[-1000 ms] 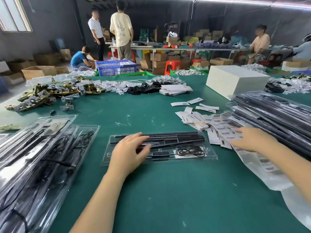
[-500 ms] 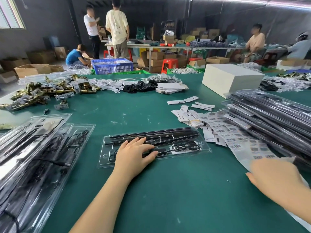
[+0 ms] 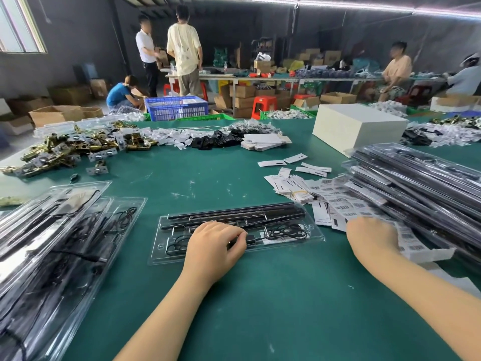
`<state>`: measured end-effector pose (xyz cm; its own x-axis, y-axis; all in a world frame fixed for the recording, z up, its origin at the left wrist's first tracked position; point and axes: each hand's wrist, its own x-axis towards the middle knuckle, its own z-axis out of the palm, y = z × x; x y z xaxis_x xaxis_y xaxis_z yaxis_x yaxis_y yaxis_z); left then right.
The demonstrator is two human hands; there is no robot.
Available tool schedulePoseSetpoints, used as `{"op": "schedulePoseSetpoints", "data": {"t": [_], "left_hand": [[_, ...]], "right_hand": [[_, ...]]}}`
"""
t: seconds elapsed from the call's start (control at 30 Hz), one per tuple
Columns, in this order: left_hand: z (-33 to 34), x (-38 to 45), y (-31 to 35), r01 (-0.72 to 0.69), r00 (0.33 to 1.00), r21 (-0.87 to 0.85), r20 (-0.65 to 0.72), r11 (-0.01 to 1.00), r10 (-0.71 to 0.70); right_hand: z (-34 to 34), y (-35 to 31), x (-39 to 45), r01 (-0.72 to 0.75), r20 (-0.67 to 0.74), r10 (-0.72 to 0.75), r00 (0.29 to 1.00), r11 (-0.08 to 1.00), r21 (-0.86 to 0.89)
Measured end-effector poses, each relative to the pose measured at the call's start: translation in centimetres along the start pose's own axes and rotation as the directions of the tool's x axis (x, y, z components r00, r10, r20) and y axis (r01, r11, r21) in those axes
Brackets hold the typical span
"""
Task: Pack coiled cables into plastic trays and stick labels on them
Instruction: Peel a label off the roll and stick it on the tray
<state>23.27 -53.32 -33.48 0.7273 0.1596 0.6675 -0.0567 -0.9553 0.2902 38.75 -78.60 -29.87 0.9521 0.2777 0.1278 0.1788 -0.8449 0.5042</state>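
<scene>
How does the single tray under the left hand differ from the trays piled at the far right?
The single tray lies flat and alone on the green table, with the left hand resting on it; the right pile is many trays stacked, sloping. No hand touches the pile; the right hand is on the barcode labels. Both are clear plastic holding black parts.

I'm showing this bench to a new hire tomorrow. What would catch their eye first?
Probably the clear plastic tray in the centre of the green table, holding black rods and coiled cable, with the left hand resting on it. To its right, the right hand lies on a spread of barcode labels, beside a tall stack of filled trays.
</scene>
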Motion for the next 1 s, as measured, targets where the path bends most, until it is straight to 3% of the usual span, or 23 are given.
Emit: {"op": "schedulePoseSetpoints", "data": {"t": [0.07,0.17,0.27,0.33,0.4,0.47,0.5,0.57,0.63,0.67,0.73,0.77,0.83,0.9,1.0], "left_hand": [[-0.1,-0.1,0.0,0.014,1.000,-0.012,-0.019,1.000,-0.014],[-0.2,0.1,0.7,0.073,0.997,-0.054,-0.023,0.996,-0.075],[0.3,0.2,1.7,0.249,0.967,-0.236,0.110,0.939,-0.229],[0.7,0.4,2.3,0.414,0.910,-0.493,0.232,0.765,-0.343],[0.8,0.8,2.4,0.548,0.833,-0.675,0.383,0.494,-0.400],[0.8,0.9,2.1,0.566,0.808,-0.773,0.454,0.285,-0.375],[0.7,0.9,1.8,0.541,0.818,-0.802,0.431,0.255,-0.380],[0.0,0.9,0.8,0.477,0.838,-0.847,0.357,0.235,-0.412],[-0.6,0.9,-0.4,0.461,0.819,-0.867,0.333,0.189,-0.467],[-0.9,0.9,-1.2,0.467,0.801,-0.861,0.316,0.201,-0.508],[-1.4,1.1,-2.6,0.500,0.771,-0.824,0.283,0.268,-0.571],[-1.6,1.1,-3.0,0.505,0.765,-0.822,0.286,0.263,-0.576],[-1.9,1.1,-3.4,0.494,0.774,-0.838,0.301,0.234,-0.556],[-1.6,1.0,-3.4,0.500,0.766,-0.829,0.287,0.252,-0.575],[-0.8,0.8,-2.8,0.481,0.796,-0.826,0.270,0.295,-0.541]], "right_hand": [[-1.0,-0.3,0.3,0.009,-0.026,-0.009,1.000,0.999,0.034],[-2.6,-0.9,0.4,0.021,-0.113,0.004,0.994,0.974,0.224],[-5.1,-2.3,-0.3,0.097,-0.246,0.009,0.969,0.903,0.419],[-7.3,-4.2,-1.6,0.165,-0.313,0.003,0.950,0.846,0.507],[-8.9,-7.0,-3.3,0.225,-0.333,-0.022,0.943,0.778,0.586],[-9.8,-9.9,-4.4,0.280,-0.279,-0.100,0.955,0.613,0.738],[-10.0,-11.3,-4.8,0.287,-0.229,-0.178,0.957,0.474,0.832],[-10.1,-13.3,-5.0,0.203,-0.167,-0.316,0.934,0.082,0.976],[-9.8,-13.8,-4.6,0.051,-0.108,-0.236,0.966,-0.237,0.970],[-9.4,-13.6,-4.1,0.033,-0.082,-0.145,0.986,-0.312,0.949],[-8.4,-12.8,-2.9,0.005,-0.014,-0.028,1.000,-0.302,0.953],[-7.8,-12.4,-2.5,-0.062,0.047,-0.055,0.997,-0.311,0.948],[-7.1,-12.2,-2.4,-0.244,0.149,-0.247,0.957,-0.420,0.874],[-6.6,-12.6,-3.1,-0.353,0.121,-0.427,0.896,-0.519,0.779],[-6.1,-13.3,-4.0,-0.270,-0.028,-0.440,0.897,-0.599,0.753]]}}
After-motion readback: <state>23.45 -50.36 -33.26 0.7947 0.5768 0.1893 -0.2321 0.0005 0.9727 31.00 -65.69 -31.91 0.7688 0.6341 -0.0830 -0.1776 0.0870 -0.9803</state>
